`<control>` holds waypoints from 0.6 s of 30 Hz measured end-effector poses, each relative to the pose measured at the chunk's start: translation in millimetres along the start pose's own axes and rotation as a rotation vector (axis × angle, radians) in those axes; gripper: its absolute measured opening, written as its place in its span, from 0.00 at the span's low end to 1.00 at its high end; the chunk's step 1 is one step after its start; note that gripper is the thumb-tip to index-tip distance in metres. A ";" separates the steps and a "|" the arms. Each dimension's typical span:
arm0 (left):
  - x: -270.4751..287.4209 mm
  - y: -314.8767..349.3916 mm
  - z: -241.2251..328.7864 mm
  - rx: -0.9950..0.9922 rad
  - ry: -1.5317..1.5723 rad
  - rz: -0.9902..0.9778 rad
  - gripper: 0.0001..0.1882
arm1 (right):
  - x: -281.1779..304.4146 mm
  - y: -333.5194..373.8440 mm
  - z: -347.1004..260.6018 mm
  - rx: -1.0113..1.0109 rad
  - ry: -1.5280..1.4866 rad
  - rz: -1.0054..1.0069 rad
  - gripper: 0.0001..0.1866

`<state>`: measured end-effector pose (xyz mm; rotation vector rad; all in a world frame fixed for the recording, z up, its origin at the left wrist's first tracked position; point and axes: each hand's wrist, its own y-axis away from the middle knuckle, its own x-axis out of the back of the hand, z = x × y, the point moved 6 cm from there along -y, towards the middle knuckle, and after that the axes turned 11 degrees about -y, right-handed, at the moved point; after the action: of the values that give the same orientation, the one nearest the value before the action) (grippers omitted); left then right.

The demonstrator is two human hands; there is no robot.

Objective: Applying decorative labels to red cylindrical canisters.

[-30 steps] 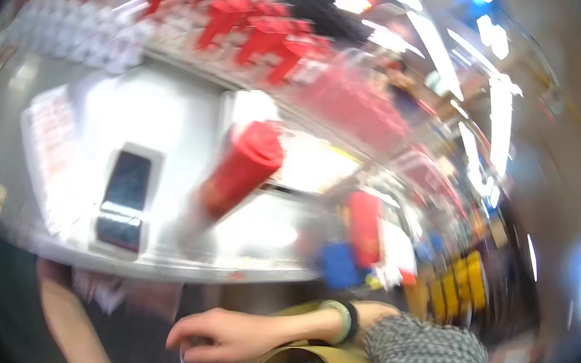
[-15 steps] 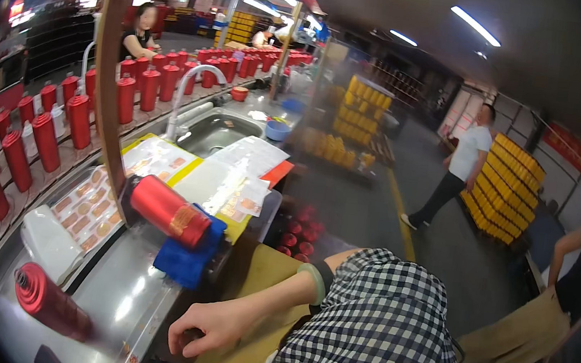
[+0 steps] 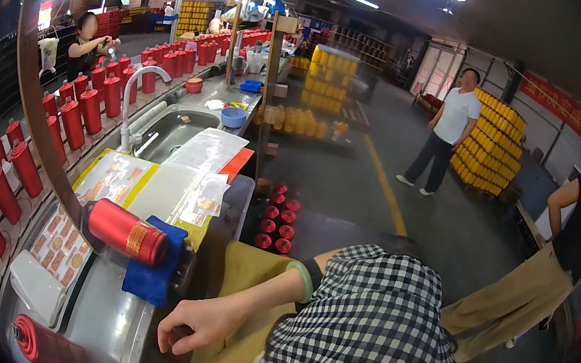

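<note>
My right hand (image 3: 204,325) hangs over the ochre cloth (image 3: 244,272) beside the counter edge. Its fingers curl loosely with the thumb beneath, and nothing shows in the gap between them. A green bangle circles the arm below a black-and-white checked sleeve. My left hand is out of sight. Nearest to the right hand, a blue cloth (image 3: 150,282) drapes over the counter edge under a red bottle (image 3: 126,232) lying on its side with gold marking. At the lower left, a second red bottle (image 3: 51,346) lies on the steel counter.
A sticker sheet (image 3: 59,249) and a white tray (image 3: 37,285) lie left. Beyond are label sheets (image 3: 117,171), a sink (image 3: 177,131) and a blue bowl (image 3: 234,116). Red bottles (image 3: 91,111) line a conveyor; more (image 3: 268,226) stand low. A wooden post (image 3: 40,93) rises nearby. Two people stand right.
The view has swung right, shifting the counter leftward in the picture. The person in white has stopped walking and stands. At the conveyor, a co-worker has raised their hands. My right hand keeps its curl.
</note>
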<state>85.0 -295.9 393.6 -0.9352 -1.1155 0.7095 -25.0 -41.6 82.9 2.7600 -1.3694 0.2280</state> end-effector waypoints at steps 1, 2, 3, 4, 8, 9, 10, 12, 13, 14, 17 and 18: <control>-2.9 0.9 -2.4 -0.001 0.007 -0.011 0.13 | 2.1 -0.1 2.0 0.022 0.004 0.008 0.13; -5.2 2.0 -5.1 -0.001 0.013 -0.022 0.13 | 3.4 0.0 3.1 0.044 0.008 0.015 0.13; -4.8 3.0 -8.3 0.002 0.017 -0.028 0.13 | 3.6 0.1 2.8 0.042 0.007 0.014 0.13; -3.9 4.1 -11.6 0.005 0.019 -0.033 0.13 | 3.2 -0.3 2.2 0.030 -0.008 0.008 0.13; -1.9 9.9 -22.6 0.020 0.033 -0.060 0.13 | -0.1 -1.3 1.3 0.023 -0.027 -0.023 0.12; -1.6 11.0 -24.7 0.023 0.036 -0.067 0.13 | -0.6 -1.5 1.8 0.023 -0.029 -0.024 0.12; -1.4 12.1 -26.8 0.025 0.040 -0.075 0.13 | -1.6 -1.7 2.5 0.023 -0.030 -0.028 0.12; -1.8 13.6 -29.3 0.027 0.050 -0.089 0.13 | -2.1 -1.3 4.4 0.022 -0.031 -0.029 0.12; -2.6 14.1 -29.8 0.026 0.055 -0.096 0.13 | -1.1 -0.8 5.7 0.025 -0.017 -0.018 0.12; -3.5 14.6 -30.4 0.026 0.061 -0.104 0.13 | -0.2 0.1 6.5 0.028 -0.003 -0.007 0.12; -7.6 16.1 -31.0 0.026 0.082 -0.126 0.13 | 1.5 4.4 5.2 -0.002 -0.004 -0.008 0.12; -8.8 16.1 -31.2 0.024 0.089 -0.133 0.13 | 2.4 5.1 7.3 -0.003 -0.004 -0.004 0.12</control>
<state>111.8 -304.3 370.7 -0.8555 -1.0780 0.5666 -26.8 -47.4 76.0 2.7614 -1.3640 0.2206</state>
